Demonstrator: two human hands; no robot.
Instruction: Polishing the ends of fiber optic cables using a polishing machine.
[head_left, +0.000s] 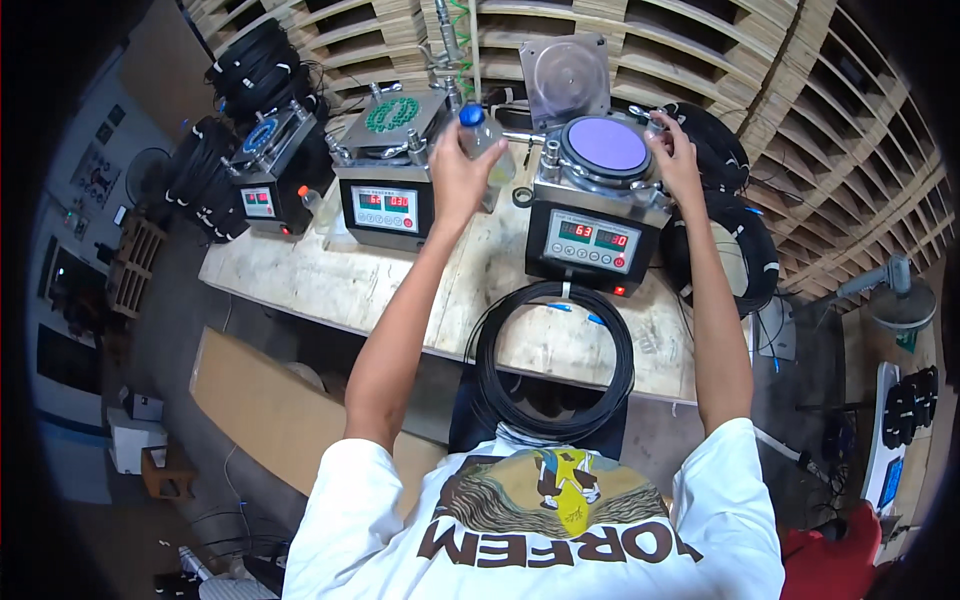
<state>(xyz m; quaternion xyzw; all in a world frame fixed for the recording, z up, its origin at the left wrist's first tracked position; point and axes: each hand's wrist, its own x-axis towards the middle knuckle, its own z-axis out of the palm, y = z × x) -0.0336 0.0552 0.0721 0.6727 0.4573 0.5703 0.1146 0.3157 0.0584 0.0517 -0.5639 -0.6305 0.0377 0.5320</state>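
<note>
Blue-capped clear bottle (490, 138) in the wrapped grasp of the left hand (462, 172), between middle (385, 212) and right polishing machines (588, 240). Right hand (676, 160) with fingers narrowed beside the lilac disc's (606, 146) right edge; whether gripping, cannot tell. Upright clear cover (566, 80) behind. Black cable coil (622, 352) across the wooden workbench's (445, 310) front edge; open wood to its left.

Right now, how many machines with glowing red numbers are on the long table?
3: a purple-topped machine by the right hand, a green-topped machine in the middle, and a blue-topped machine at the left.
</note>
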